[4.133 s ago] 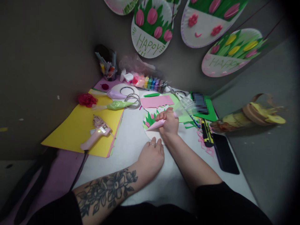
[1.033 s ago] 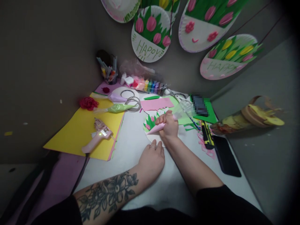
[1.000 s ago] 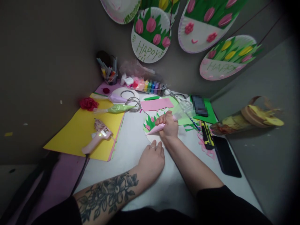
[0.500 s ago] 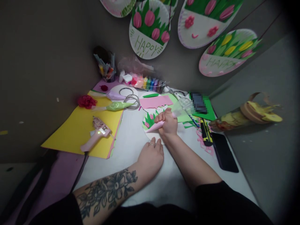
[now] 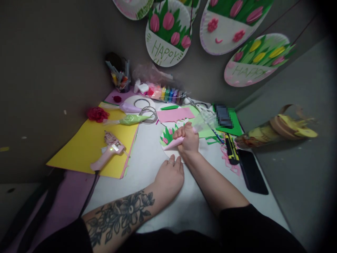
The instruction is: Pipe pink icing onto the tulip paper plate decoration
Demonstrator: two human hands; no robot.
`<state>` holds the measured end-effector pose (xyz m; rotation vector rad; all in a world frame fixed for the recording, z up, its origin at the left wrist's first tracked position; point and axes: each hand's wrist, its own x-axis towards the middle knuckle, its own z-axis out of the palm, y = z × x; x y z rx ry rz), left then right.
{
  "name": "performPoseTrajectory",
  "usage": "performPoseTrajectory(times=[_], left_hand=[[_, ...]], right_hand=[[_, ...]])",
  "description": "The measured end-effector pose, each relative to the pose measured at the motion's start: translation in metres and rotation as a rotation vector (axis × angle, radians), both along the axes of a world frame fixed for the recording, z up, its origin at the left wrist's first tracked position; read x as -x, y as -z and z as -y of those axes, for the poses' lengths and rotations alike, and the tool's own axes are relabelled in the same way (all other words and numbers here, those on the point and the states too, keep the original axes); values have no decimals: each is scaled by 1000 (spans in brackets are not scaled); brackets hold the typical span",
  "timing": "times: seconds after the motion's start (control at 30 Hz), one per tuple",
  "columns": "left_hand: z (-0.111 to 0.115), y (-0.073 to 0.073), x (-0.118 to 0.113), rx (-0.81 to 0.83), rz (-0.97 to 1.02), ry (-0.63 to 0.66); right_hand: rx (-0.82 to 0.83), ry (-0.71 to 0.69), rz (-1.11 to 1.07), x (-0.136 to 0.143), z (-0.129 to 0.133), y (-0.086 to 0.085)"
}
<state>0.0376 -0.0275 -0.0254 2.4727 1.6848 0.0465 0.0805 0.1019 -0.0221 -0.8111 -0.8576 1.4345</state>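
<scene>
The right hand (image 5: 190, 140) is closed around a pink piping bag (image 5: 176, 142). Its fingers (image 5: 180, 133) are curled tight and squeeze the bag. The bag's pointy tip aims left and sits over a white paper plate (image 5: 171, 152) in the middle of the worktop (image 5: 147, 165). The plate has green paper grass (image 5: 167, 133) and small pink flowers on it. The clear top end of the bag sticks out behind the hand, toward the green paper (image 5: 234, 123).

The left hand (image 5: 169, 176) lies flat on the worktop, just below the plate. Its fingers (image 5: 174, 162) are pressed together and touch the plate's near edge. It holds nothing. A ring shows on 1 finger.

To the left, a pink glue gun (image 5: 107, 153) rests on a yellow sheet (image 5: 86, 144), with a small light glowing on it. Farther back lie a green piping bag (image 5: 131, 119) and a purple piping bag (image 5: 129, 106). A pink paper sheet (image 5: 176, 114) lies just behind the plate. A black phone (image 5: 252, 172) lies on the right, well apart from the hands. Finished flower plates (image 5: 168, 33) hang on the wall.
</scene>
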Motion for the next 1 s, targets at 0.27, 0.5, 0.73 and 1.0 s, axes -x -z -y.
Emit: performPoseTrajectory(times=[0.27, 0.5, 0.73, 1.0], left_hand=[[0, 1, 0, -11, 19, 0], [-1, 5, -1, -42, -6, 11], [0, 5, 0, -45, -4, 14], [0, 7, -1, -38, 2, 15]], right_hand=[[13, -10, -23, 1, 2, -2], [13, 1, -14, 0, 2, -2], [9, 8, 12, -1, 1, -2], [-6, 2, 5, -2, -1, -2]])
